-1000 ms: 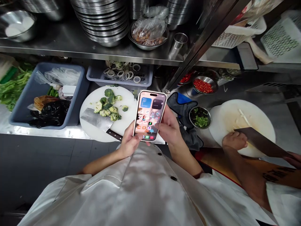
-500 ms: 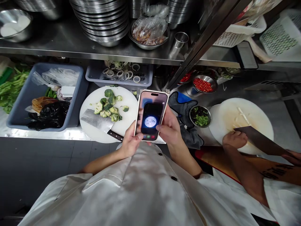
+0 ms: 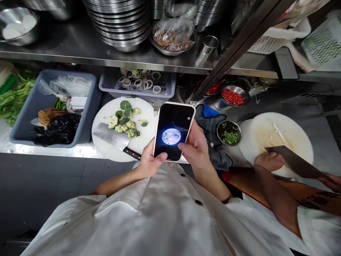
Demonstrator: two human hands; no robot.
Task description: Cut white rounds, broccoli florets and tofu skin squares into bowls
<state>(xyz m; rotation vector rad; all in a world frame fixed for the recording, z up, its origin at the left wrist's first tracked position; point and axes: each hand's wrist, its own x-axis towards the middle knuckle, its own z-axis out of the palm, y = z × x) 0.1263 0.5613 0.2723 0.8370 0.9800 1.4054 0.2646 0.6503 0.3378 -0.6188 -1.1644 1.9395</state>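
The smartphone [image 3: 174, 115] was held at the centre of the frame, where a slackened grip might have dropped it towards the cleaver [image 3: 113, 137] and chopping board [image 3: 145, 137], left of centre. The left hand [image 3: 149, 160] was curled about its lower left corner, thumb at the edge; the right hand [image 3: 196, 147] gripped its right side, thumb over the screen's edge.

1. A phone [image 3: 174, 119] is gripped by the left hand [image 3: 149, 163] at its lower left and by the right hand [image 3: 197, 147] along its right side; a bright globe [image 3: 171, 136] is displayed on it.
2. Broccoli pieces [image 3: 125, 115] and a cleaver [image 3: 110, 135] are laid on a white board [image 3: 149, 113] on the desk [image 3: 61, 150].
3. Another cleaver [image 3: 295, 161] is held over a second board [image 3: 303, 142] by a co-worker [image 3: 281, 204].
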